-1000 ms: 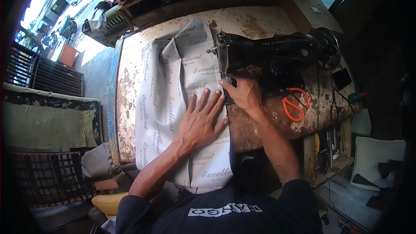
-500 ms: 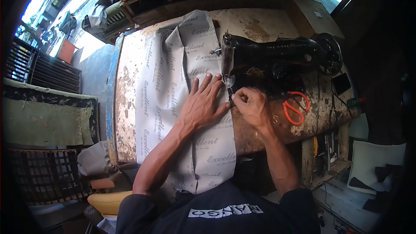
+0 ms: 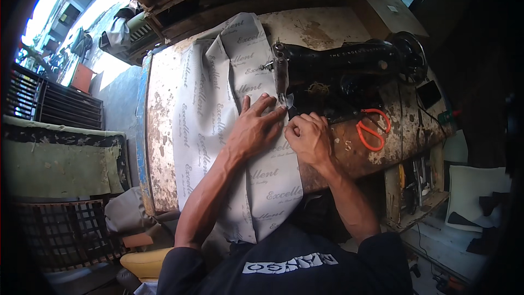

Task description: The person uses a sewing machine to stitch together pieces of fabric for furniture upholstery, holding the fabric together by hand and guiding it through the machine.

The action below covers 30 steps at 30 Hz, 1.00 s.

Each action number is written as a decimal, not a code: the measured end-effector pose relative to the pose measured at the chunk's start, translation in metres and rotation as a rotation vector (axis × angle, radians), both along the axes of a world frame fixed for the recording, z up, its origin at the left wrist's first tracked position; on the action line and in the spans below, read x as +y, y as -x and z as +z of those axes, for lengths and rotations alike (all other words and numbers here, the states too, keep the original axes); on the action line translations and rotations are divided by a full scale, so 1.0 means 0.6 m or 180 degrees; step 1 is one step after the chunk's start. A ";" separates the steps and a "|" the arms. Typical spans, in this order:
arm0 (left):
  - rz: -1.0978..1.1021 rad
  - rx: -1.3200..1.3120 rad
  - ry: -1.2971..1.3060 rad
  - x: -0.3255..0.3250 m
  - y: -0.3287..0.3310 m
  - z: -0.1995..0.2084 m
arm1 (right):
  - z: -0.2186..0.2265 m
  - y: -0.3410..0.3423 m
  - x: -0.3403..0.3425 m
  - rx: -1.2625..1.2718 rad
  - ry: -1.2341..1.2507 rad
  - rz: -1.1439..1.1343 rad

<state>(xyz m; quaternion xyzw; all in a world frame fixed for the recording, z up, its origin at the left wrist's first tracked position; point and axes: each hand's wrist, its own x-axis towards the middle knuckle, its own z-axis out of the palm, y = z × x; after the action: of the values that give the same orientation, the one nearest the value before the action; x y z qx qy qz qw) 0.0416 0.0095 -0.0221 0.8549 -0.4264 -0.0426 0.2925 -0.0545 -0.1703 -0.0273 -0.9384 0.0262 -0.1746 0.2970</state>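
Observation:
A long grey-white sheet of printed upholstery material lies over the table, with a fold running lengthwise and its near end at my lap. My left hand rests on it, fingers stretched out, the tips close to the needle area. At the right edge of the sheet, my right hand is closed, thumb and index finger pinched together; what they hold, if anything, is hidden. Just beyond both hands stands a black sewing machine, its needle end over the sheet's edge. Scissors with orange handles lie right of my right hand.
The worn table has a blue left edge. A dark flat object lies below the machine's handwheel. Tools stand in a wooden rack at the lower right. A yellow cushion sits at the lower left.
My right hand has drawn slightly toward me and left, from beside the needle to the sheet's edge. My left thumb has moved up, nearer the fingers. The view has shifted slightly.

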 end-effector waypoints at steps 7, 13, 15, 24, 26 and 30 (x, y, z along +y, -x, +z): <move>0.0011 -0.0093 -0.0056 -0.003 -0.007 -0.008 | 0.029 0.033 -0.022 0.0653 0.0108 0.0945; 0.0001 -0.0161 -0.0175 0.011 -0.012 -0.003 | 0.272 0.038 -0.138 0.0602 -0.0434 0.0668; 0.0028 -0.0164 -0.0175 0.010 -0.011 -0.007 | 0.284 -0.024 -0.228 -0.0870 -0.0246 -0.0867; 0.0048 -0.0279 -0.0075 -0.007 -0.006 -0.008 | 0.253 -0.095 -0.500 0.0567 0.0749 -0.1858; 0.0133 -0.0266 -0.0150 0.007 -0.010 -0.005 | 0.239 -0.071 -0.480 0.0241 -0.0019 -0.1780; 0.0080 -0.0191 -0.0169 -0.012 -0.007 0.000 | 0.275 -0.032 -0.489 0.0751 0.0016 -0.2040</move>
<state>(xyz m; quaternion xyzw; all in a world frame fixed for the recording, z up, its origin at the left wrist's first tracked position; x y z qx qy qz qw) 0.0457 0.0022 -0.0220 0.8685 -0.4229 -0.0246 0.2573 -0.0354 -0.4639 0.1378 -0.8970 0.3535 -0.1493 0.2196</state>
